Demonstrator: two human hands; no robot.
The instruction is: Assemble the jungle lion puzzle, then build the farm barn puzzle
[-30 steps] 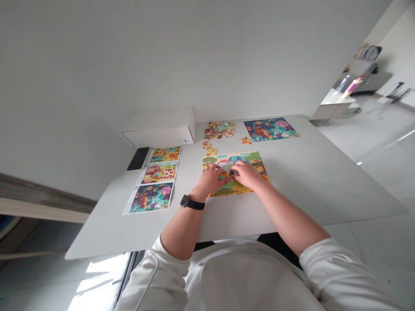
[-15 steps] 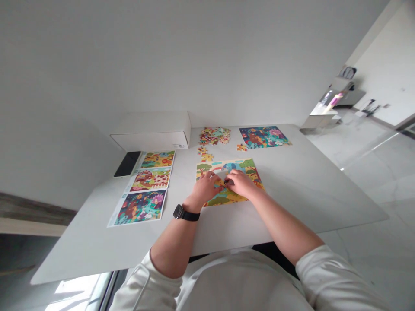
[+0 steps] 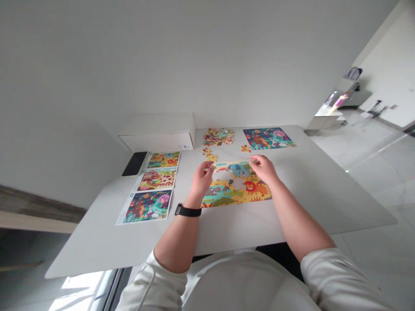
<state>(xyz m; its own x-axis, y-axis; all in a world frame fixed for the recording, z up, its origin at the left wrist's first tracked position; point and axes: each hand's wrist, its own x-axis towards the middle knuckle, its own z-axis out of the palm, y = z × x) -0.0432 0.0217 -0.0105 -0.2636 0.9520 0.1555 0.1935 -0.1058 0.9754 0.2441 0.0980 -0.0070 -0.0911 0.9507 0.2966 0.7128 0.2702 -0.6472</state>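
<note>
A partly assembled animal jigsaw puzzle point(image 3: 241, 194) lies in front of me, with a blue elephant, a red-maned lion and gaps in its middle. My left hand point(image 3: 202, 179) is over its upper left side, fingers loosely bent and thumb apart, with no piece visible in it. At the upper right corner is my right hand point(image 3: 265, 169), its fingertips by the edge and its fingers slightly parted. Parts of both side edges are hidden under the hands. Just beyond the puzzle lie a few loose yellow pieces point(image 3: 211, 157) and an orange joined piece point(image 3: 245, 148).
A heap of puzzle pieces point(image 3: 218, 136) sits at the back beside a white box point(image 3: 155, 140). A dark, colourful finished puzzle point(image 3: 269, 137) lies at the back right. Three picture sheets point(image 3: 149, 205) form a column on the left, near a black phone point(image 3: 134, 164).
Both hands have moved apart from the puzzle's middle, the left to its upper left side and the right to its upper right corner. The lion and gaps are now uncovered.
</note>
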